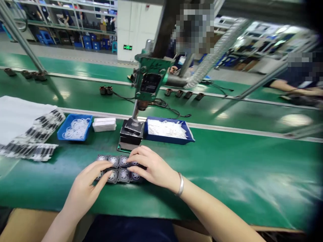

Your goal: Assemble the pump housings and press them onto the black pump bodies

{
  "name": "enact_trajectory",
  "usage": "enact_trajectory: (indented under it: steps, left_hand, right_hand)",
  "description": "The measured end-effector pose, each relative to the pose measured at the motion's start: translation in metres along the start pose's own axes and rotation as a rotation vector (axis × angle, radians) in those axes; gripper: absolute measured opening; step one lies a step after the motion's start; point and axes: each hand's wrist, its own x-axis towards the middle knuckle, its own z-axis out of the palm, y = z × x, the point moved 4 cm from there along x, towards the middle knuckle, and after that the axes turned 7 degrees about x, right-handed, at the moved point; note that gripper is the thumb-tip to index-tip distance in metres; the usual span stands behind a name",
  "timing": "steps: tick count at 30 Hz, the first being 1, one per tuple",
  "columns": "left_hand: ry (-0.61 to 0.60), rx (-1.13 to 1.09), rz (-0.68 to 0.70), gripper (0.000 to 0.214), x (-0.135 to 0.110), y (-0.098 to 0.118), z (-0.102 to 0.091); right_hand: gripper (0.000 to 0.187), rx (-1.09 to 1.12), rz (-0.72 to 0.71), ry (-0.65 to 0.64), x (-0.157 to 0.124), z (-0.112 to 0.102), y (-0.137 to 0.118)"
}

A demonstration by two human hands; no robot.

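Observation:
Several small black fans with pale bladed rotors lie side by side in two rows on the green bench top. Over the left end of the rows curves my left hand, its fingertips and thumb parted and touching the fans. My right hand, with a silver bangle at the wrist, reaches across the right end. Its fingers and thumb are apart too, with the tips on the fans, and it partly hides the rightmost ones. Just behind the fans stands a black block fixture beneath a green press head.
A blue tray holds white rings, and a darker blue tray holds thin white pieces. Between them stands a white stack. White sheets lie at left. Beyond the rail are cables, small dark parts and other people.

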Motion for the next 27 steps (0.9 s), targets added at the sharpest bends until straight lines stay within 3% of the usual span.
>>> enact_trajectory:
  steps: [2,5,7,9,14,20,24,27]
  left_hand:
    - [0.027,0.024,0.037,0.021,0.002,0.0,0.001]
    - [0.024,0.048,0.127,0.022,0.008,0.008,0.007]
    - [0.01,0.066,0.209,0.022,0.011,0.016,0.014]
    - [0.01,0.088,0.299,0.021,0.014,0.025,0.022]
    - [0.018,0.15,0.403,0.022,0.016,0.034,0.032]
    - [0.015,0.212,0.448,0.023,0.013,0.032,0.03]
    - [0.012,0.216,0.451,0.025,0.009,0.028,0.031]
    - [-0.012,0.229,0.428,0.025,0.009,0.027,0.031]
  right_hand:
    - [0.015,-0.048,0.04,0.094,0.0,-0.028,0.015]
    - [0.015,-0.292,0.252,0.264,-0.004,-0.084,0.059]
    - [0.016,-0.469,0.408,0.296,-0.009,-0.118,0.094]
    - [0.013,-0.539,0.473,0.253,-0.011,-0.138,0.125]
    - [0.015,-0.606,0.473,0.053,-0.004,-0.139,0.17]
    - [0.015,-0.606,0.382,-0.143,0.012,-0.121,0.18]
    - [0.016,-0.552,0.357,-0.106,0.011,-0.125,0.178]
    - [0.011,-0.488,0.366,0.033,0.005,-0.137,0.171]
